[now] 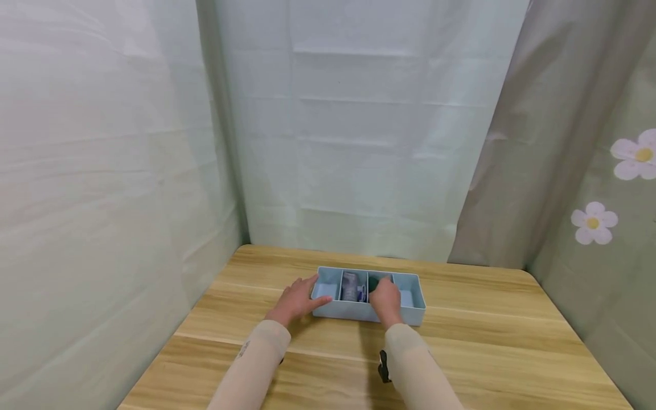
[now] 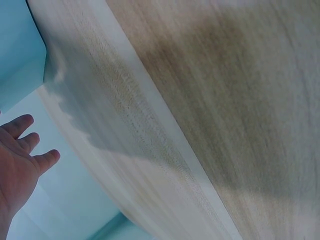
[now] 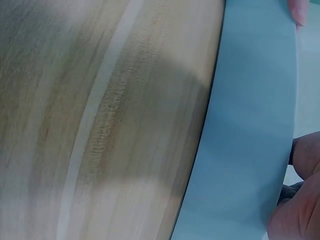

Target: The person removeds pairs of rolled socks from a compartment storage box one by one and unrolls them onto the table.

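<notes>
Organiser tray (image 1: 333,310): pale blue, holding a grey item (image 1: 351,286) and a dark green one (image 1: 376,282). Table (image 1: 487,341): light wood grain with paler stripes. Sleeves (image 1: 256,359): beige. Curtain (image 1: 605,228): sage green, white flowers with yellow centres. Backdrop (image 1: 359,142): pale mint.

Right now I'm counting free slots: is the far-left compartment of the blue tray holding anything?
No: in the head view the leftmost compartment of the blue tray shows only its bare pale floor, beside the left hand.
</notes>
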Action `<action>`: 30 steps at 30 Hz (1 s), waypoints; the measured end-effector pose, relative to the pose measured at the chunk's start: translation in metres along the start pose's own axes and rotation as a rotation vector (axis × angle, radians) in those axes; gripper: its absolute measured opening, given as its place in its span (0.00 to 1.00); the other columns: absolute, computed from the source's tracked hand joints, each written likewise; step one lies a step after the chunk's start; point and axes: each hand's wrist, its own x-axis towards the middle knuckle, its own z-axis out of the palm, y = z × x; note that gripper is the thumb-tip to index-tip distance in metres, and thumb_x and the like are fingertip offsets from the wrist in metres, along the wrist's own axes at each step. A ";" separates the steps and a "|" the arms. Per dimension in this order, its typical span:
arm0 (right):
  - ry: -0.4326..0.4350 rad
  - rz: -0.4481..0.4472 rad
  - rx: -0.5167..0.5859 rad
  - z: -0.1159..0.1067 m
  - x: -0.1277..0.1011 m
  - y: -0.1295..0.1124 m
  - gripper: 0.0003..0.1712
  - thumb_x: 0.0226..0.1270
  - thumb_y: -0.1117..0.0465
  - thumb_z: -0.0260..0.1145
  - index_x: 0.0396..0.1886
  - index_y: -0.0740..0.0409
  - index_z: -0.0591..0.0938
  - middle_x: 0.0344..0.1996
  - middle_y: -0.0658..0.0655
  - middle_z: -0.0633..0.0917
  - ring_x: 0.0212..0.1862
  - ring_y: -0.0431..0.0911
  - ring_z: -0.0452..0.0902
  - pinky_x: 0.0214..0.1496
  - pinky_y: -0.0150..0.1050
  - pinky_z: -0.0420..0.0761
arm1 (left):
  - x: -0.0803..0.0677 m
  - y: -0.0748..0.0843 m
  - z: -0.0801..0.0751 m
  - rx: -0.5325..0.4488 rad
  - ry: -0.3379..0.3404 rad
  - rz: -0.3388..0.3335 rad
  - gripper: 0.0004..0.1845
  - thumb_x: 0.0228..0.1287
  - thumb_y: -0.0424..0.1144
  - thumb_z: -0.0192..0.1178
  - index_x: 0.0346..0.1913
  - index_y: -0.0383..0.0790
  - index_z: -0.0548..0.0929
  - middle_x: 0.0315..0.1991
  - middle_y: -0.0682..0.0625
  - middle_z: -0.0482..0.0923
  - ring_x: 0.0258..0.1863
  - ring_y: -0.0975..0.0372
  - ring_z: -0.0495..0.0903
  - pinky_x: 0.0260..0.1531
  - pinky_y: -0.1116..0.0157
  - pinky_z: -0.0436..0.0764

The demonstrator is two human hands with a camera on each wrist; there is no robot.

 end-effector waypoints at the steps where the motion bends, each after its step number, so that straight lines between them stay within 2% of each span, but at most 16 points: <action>1: 0.019 0.000 -0.003 0.001 0.000 0.001 0.17 0.53 0.72 0.65 0.43 0.77 0.76 0.30 0.70 0.82 0.36 0.64 0.82 0.36 0.55 0.81 | 0.000 0.000 0.000 -0.003 0.001 0.003 0.49 0.62 0.71 0.56 0.77 0.42 0.61 0.72 0.41 0.65 0.73 0.40 0.54 0.68 0.37 0.54; 9: 0.056 0.026 0.047 0.001 -0.004 0.001 0.04 0.53 0.74 0.61 0.31 0.70 0.79 0.29 0.67 0.83 0.35 0.61 0.81 0.34 0.54 0.80 | 0.000 -0.001 0.002 -0.006 -0.001 -0.007 0.49 0.62 0.70 0.56 0.77 0.43 0.60 0.72 0.42 0.65 0.74 0.40 0.54 0.68 0.37 0.54; 15: 0.091 0.026 0.113 -0.005 -0.009 0.000 0.03 0.53 0.75 0.59 0.28 0.68 0.78 0.25 0.64 0.81 0.29 0.55 0.77 0.30 0.51 0.77 | 0.000 0.000 0.000 -0.021 -0.001 -0.009 0.49 0.61 0.70 0.57 0.77 0.43 0.60 0.72 0.42 0.65 0.73 0.40 0.53 0.67 0.37 0.55; 20: 0.133 0.036 0.145 -0.009 -0.009 0.002 0.01 0.56 0.73 0.60 0.28 0.68 0.78 0.25 0.63 0.81 0.29 0.53 0.75 0.32 0.52 0.77 | -0.001 0.004 -0.002 -0.013 -0.009 -0.006 0.49 0.62 0.70 0.56 0.77 0.43 0.60 0.73 0.42 0.64 0.74 0.40 0.53 0.68 0.37 0.54; 23: 0.149 0.058 0.171 -0.011 -0.007 0.002 0.06 0.58 0.70 0.63 0.33 0.71 0.80 0.30 0.66 0.84 0.34 0.58 0.79 0.37 0.55 0.79 | -0.001 0.005 -0.004 0.011 -0.027 0.004 0.48 0.64 0.69 0.55 0.77 0.42 0.59 0.73 0.41 0.62 0.74 0.40 0.52 0.67 0.36 0.53; 25: 0.157 0.074 0.194 -0.013 -0.007 0.002 0.12 0.60 0.68 0.66 0.42 0.73 0.82 0.37 0.69 0.85 0.40 0.61 0.81 0.43 0.56 0.80 | 0.000 0.006 -0.005 0.039 -0.037 0.009 0.47 0.65 0.68 0.54 0.78 0.42 0.58 0.73 0.38 0.62 0.74 0.39 0.52 0.67 0.35 0.53; 30: 0.177 0.091 0.259 -0.018 -0.006 0.001 0.27 0.61 0.66 0.69 0.58 0.75 0.77 0.47 0.72 0.84 0.50 0.65 0.80 0.51 0.57 0.79 | 0.001 0.007 -0.009 0.072 -0.060 -0.006 0.46 0.66 0.68 0.53 0.78 0.43 0.57 0.73 0.34 0.58 0.74 0.40 0.51 0.67 0.36 0.53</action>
